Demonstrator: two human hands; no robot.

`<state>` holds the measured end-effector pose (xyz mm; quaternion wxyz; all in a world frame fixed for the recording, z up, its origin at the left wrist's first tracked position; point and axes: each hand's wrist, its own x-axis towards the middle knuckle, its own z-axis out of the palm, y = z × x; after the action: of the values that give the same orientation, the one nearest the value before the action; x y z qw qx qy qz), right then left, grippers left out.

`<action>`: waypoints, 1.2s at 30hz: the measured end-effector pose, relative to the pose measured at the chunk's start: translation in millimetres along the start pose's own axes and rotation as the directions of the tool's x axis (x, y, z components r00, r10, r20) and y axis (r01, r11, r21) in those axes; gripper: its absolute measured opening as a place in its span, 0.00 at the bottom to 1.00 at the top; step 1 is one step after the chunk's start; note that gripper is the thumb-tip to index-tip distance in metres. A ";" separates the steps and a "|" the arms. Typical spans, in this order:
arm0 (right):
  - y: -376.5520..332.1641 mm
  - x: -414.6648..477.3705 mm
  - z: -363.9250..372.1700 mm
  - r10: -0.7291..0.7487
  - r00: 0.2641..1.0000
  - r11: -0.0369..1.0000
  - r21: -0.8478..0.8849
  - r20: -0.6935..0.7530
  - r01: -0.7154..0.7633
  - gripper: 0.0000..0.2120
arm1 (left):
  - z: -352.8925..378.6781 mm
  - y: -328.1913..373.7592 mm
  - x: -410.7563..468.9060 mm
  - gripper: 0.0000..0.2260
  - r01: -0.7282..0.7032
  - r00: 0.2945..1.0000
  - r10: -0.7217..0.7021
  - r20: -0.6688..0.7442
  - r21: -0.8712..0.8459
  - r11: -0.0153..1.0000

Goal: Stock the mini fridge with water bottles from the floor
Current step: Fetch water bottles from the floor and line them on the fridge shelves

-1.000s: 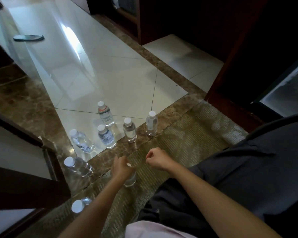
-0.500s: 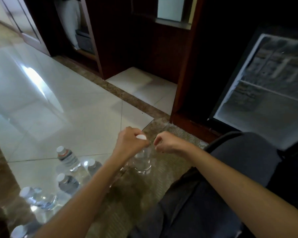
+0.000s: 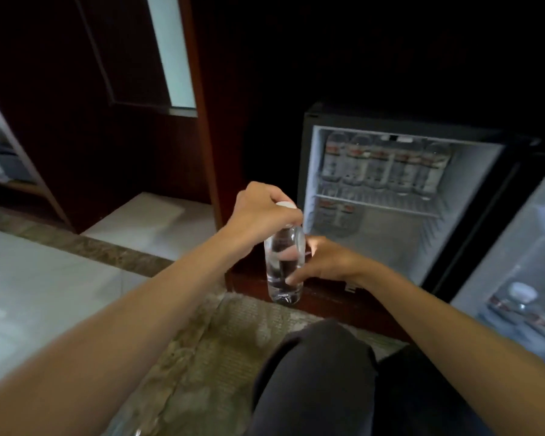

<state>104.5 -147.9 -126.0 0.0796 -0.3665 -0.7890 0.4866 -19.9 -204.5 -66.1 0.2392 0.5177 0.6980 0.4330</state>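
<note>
A clear water bottle with a white cap hangs upright in the air in front of the open mini fridge. My left hand grips it from above around the cap and neck. My right hand wraps the bottle's body from the right, fingers showing through the plastic. Inside the fridge a row of several bottles stands on the upper wire shelf. Two bottles stand at the left below that shelf.
The fridge door hangs open at the right, with bottles in its rack. Dark wooden cabinetry frames the fridge on the left. My dark-clad knee is below, over a patterned mat. White floor tiles lie to the left.
The view swung from the bottles on the floor up to the open fridge. My left hand lifted one bottle off the floor and my right hand closed around its body.
</note>
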 end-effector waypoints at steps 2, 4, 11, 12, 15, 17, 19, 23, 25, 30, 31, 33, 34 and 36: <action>16.7 0.7 -21.7 0.018 0.998 0.999 0.044 -0.052 -0.016 0.25 | 23.8 12.3 22.7 0.05 -0.022 0.999 0.021 0.034 0.014 1.000; 35.2 5.3 -37.7 0.060 0.991 0.994 0.094 -0.117 -0.049 0.24 | 45.9 22.4 42.4 0.05 -0.033 0.997 0.032 0.068 0.022 0.999; 106.6 36.4 -86.0 0.147 0.960 0.978 0.181 -0.238 -0.105 0.25 | 120.9 27.7 108.2 0.05 -0.044 0.979 0.038 0.199 0.026 0.999; 116.8 41.4 -91.0 0.164 0.957 0.974 0.195 -0.239 -0.118 0.25 | 129.0 25.9 115.4 0.05 -0.040 0.971 0.035 0.235 0.020 0.999; 142.3 55.9 -102.1 0.190 0.955 0.949 0.293 -0.229 -0.118 0.22 | 148.9 19.5 134.5 0.05 -0.044 0.946 0.041 0.320 0.001 0.999; 157.9 66.2 -107.6 0.212 0.948 0.938 0.322 -0.236 -0.130 0.22 | 162.4 14.1 146.9 0.06 -0.059 0.934 0.057 0.353 -0.005 0.998; 176.1 80.7 -110.7 0.249 0.931 0.935 0.316 -0.267 -0.159 0.23 | 175.6 7.4 158.3 0.07 -0.054 0.924 0.056 0.379 -0.015 0.998; 207.7 110.9 -109.7 0.294 0.866 0.934 0.315 -0.406 -0.169 0.27 | 204.2 -16.9 182.6 0.10 -0.029 0.909 0.043 0.414 -0.040 0.999; 221.7 125.9 -111.0 0.300 0.848 0.928 0.338 -0.436 -0.154 0.29 | 218.4 -33.1 195.4 0.11 -0.024 0.920 0.045 0.389 -0.057 0.998; 258.7 159.0 -116.8 0.306 0.856 0.913 0.383 -0.416 -0.140 0.29 | 254.2 -69.2 224.1 0.07 0.025 0.951 -0.004 0.310 -0.065 0.998; 266.3 164.1 -118.2 0.299 0.852 0.914 0.386 -0.429 -0.126 0.29 | 261.1 -75.8 229.8 0.07 0.045 0.954 -0.021 0.299 -0.074 0.996; 280.1 172.1 -119.4 0.297 0.836 0.907 0.409 -0.461 -0.097 0.27 | 272.1 -87.6 240.4 0.07 0.090 0.960 -0.060 0.274 -0.098 0.991; 286.6 176.9 -119.9 0.304 0.825 0.899 0.429 -0.476 -0.084 0.26 | 277.7 -93.1 246.3 0.09 0.105 0.964 -0.075 0.255 -0.106 0.989; 296.9 187.2 -120.9 0.316 0.805 0.891 0.449 -0.502 -0.070 0.24 | 287.9 -99.9 257.7 0.09 0.106 0.973 -0.083 0.214 -0.097 0.990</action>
<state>177.0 137.1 -352.4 0.3320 -0.5483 -0.5679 0.5164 63.7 128.9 -268.8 0.3593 0.5128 0.6684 0.4015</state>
